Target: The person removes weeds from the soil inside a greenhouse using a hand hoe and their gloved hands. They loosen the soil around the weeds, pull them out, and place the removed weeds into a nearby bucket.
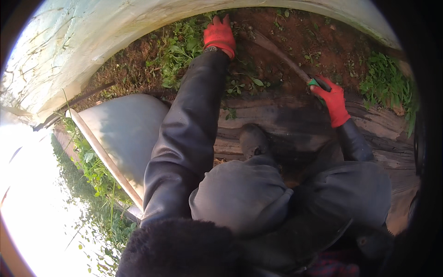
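Observation:
My left hand, in a red glove, reaches out to the soil beside a patch of green weeds, close below the plastic sheeting. Its palm side faces away, so I cannot tell whether the fingers grip anything. My right hand, also red-gloved, is closed around the green and black handle of a hand tool. The tool's long brownish shaft or blade slants up and left toward the left hand. Its far end lies against the reddish soil, where its exact shape is unclear.
Translucent plastic sheeting curves along the far side. Dark ground sheeting lies under my boot. A pale rimmed plastic container stands at left, by more greenery. Grass grows at the right.

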{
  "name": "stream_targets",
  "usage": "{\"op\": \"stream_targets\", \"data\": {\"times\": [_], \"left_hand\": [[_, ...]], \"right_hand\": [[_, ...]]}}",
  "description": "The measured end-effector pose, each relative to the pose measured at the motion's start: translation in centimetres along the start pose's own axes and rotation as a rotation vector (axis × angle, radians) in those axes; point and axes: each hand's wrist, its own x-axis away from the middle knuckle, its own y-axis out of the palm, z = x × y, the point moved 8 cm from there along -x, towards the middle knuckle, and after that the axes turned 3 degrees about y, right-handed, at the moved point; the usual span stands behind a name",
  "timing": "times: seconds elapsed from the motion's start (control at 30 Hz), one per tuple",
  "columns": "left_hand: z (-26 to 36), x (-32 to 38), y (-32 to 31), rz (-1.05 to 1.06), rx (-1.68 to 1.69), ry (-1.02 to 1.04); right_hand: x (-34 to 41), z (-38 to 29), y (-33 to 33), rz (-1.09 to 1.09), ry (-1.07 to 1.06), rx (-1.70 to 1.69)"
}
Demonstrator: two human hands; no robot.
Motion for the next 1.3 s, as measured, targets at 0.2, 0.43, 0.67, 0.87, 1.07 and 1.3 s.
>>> {"op": "stream_targets", "data": {"times": [0.2,0.43,0.67,0.87,1.07,1.3], "left_hand": [[-1.5,-0.9,1.4,-0.056,0.134,-0.103],[-2.9,-0.7,1.3,0.158,0.288,-0.167],[-4.3,0.1,1.9,0.142,0.312,-0.207],[-4.1,1.8,0.6,0.177,0.329,-0.220],[-3.8,3.7,0.9,0.203,0.304,-0.131],[-4.5,3.5,0.3,0.284,0.338,-0.184]], "right_hand": [[3.7,-0.7,-3.9,0.152,0.176,0.037],[-2.4,-2.6,0.1,0.001,0.044,-0.021],[-0.1,-0.6,-1.5,-0.032,0.117,-0.011],[-4.2,-4.5,4.5,-0.114,0.086,-0.042],[-1.8,-1.8,1.1,-0.067,0.137,0.002],[0.7,-1.2,-3.8,0.014,0.028,0.079]]}}
